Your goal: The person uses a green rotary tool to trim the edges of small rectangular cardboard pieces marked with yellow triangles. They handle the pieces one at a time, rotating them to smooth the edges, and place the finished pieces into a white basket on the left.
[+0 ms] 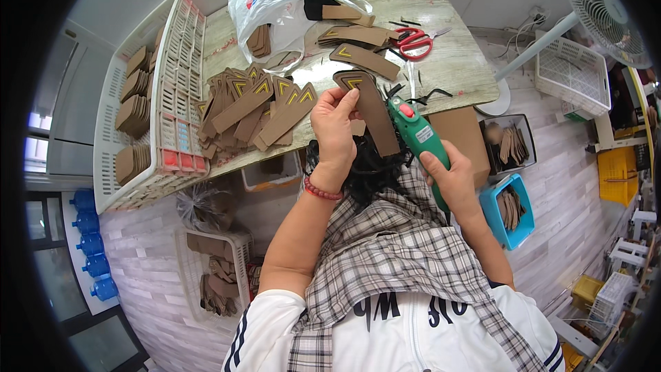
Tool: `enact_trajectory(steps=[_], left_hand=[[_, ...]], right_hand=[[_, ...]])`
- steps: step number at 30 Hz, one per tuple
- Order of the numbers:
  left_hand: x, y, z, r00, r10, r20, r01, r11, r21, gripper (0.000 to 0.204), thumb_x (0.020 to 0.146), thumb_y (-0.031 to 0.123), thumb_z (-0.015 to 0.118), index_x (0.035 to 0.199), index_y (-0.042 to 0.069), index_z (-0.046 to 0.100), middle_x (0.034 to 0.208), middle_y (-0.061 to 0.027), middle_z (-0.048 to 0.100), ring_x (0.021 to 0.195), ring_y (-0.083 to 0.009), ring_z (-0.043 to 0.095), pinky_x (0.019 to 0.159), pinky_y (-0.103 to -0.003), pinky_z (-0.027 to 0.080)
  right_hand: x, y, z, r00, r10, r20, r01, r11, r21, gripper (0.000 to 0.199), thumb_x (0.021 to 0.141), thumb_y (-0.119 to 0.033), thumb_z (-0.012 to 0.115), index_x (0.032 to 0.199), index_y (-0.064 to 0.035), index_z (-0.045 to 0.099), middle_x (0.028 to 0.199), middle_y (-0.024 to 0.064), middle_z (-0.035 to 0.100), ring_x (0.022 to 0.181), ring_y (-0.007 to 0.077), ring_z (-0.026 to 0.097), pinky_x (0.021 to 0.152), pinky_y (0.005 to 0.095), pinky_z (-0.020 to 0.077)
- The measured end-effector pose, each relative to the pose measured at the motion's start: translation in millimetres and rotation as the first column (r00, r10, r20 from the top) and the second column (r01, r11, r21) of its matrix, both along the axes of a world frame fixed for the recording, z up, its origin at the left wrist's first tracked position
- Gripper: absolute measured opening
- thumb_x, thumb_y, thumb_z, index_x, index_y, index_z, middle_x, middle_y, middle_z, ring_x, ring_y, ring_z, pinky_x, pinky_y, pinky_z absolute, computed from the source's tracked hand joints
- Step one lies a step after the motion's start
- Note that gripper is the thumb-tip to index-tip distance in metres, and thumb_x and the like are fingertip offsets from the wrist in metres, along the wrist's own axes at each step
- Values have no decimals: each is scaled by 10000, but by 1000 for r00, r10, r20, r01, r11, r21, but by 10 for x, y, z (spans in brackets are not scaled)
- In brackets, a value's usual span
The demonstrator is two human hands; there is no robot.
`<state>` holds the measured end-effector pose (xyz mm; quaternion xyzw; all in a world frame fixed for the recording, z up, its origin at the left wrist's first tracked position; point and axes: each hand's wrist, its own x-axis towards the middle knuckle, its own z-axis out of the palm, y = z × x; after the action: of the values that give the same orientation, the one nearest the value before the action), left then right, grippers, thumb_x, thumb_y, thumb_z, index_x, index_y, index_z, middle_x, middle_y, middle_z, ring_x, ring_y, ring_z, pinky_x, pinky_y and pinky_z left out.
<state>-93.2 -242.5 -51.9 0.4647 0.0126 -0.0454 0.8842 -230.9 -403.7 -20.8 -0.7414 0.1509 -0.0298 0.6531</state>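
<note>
Left hand [335, 124]: fingers closed in a pinch on the upper end of a brown card piece [372, 114], thumb on its face near the yellow chevron mark.
Right hand [447, 176]: fingers wrapped shut around the grip of a green glue gun [416, 134], whose red trigger faces up.
Card piece, place: held in the air just off the near edge of the bench [454, 62], over the person's lap.
Card piece, long axis: runs from upper left down to lower right, tilted, chevron end uppermost.
Gun to card: the gun's nozzle end lies just beside the card's right edge, about mid-length; I cannot tell if it touches.
Nearer hand: the left hand has the card; the right hand sits lower right of it, with the gun body between.
Nearby: a heap of like pieces [251, 107] on the bench to the left, red scissors [414, 43] further back, and a white basket [148, 96] at far left.
</note>
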Motion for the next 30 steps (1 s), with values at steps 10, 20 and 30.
enact_trajectory(steps=[10,20,30], left_hand=[[-82,-91,-18,999,-26,-30,26,999,-18,68,877,41,626,930,17,592,822,-38,654,643,-80,568,570,-216,444],[-86,-109,-4,1000,0,-16,-1,999,-41,65,873,28,624,924,11,587,817,-39,653,640,-75,565,580,-204,447],[-115,-131,-50,999,-38,-35,36,997,-63,68,870,34,628,929,11,601,831,-46,664,652,-87,586,592,-214,459]], right_hand=[[-37,21,17,1000,-13,9,12,1000,14,348,864,-291,686,1027,8,612,702,-6,581,561,41,490,504,208,412],[-79,-7,-27,1000,-7,11,7,1000,-29,352,859,-287,691,1030,10,612,695,-4,583,561,47,494,505,215,409],[-60,13,11,1000,-16,18,16,1000,3,333,866,-274,685,1028,8,613,700,-10,582,559,41,487,506,209,406]])
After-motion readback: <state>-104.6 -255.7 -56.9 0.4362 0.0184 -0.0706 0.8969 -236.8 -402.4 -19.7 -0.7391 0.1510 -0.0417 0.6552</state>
